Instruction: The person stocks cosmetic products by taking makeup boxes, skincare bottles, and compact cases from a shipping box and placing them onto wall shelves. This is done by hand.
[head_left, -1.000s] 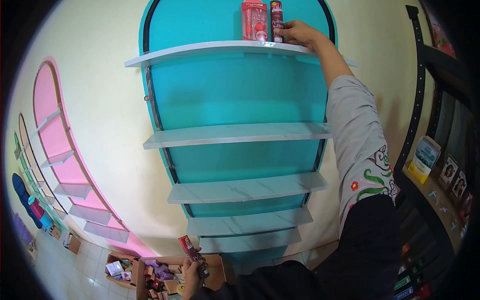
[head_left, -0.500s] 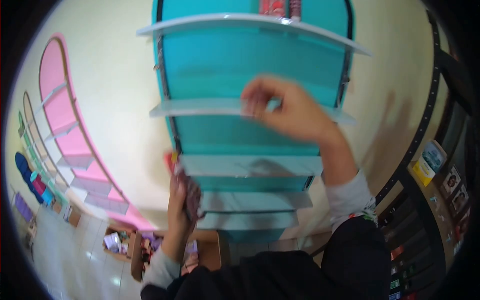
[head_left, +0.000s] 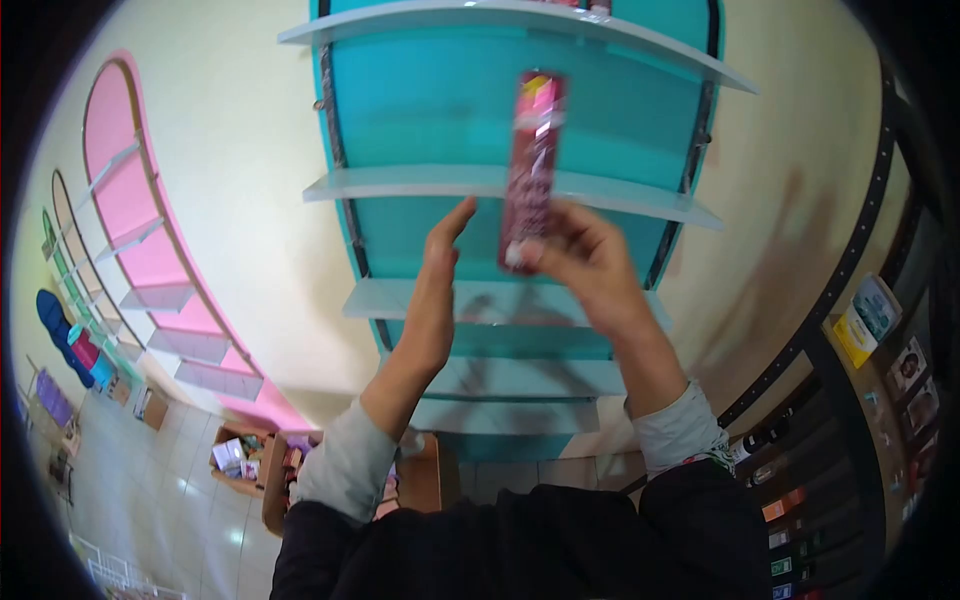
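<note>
A tall, slim maroon package (head_left: 533, 170) with a pink and yellow top end stands nearly upright before the turquoise shelf unit. My right hand (head_left: 585, 255) grips its lower end, thumb across the front. Slightly blurred, its small print cannot be read. To its left, my left hand (head_left: 440, 265) is raised with fingers stretched out, apart from the package and holding nothing. Behind both hands runs a pale shelf board (head_left: 410, 182). On the top board (head_left: 420, 20), the bottoms of some red packages (head_left: 598, 6) show at the frame's edge.
Lower pale boards (head_left: 400, 300) jut out below my hands. Open cardboard boxes (head_left: 440, 475) with mixed goods stand on the floor at lower left. A pink shelf unit (head_left: 115, 150) is on the left wall. A dark rack (head_left: 850, 400) with products stands close on the right.
The maroon package has passed from my left hand, low at left, to my right hand in the middle. My left hand has risen and opened. The view has tilted down slightly.
</note>
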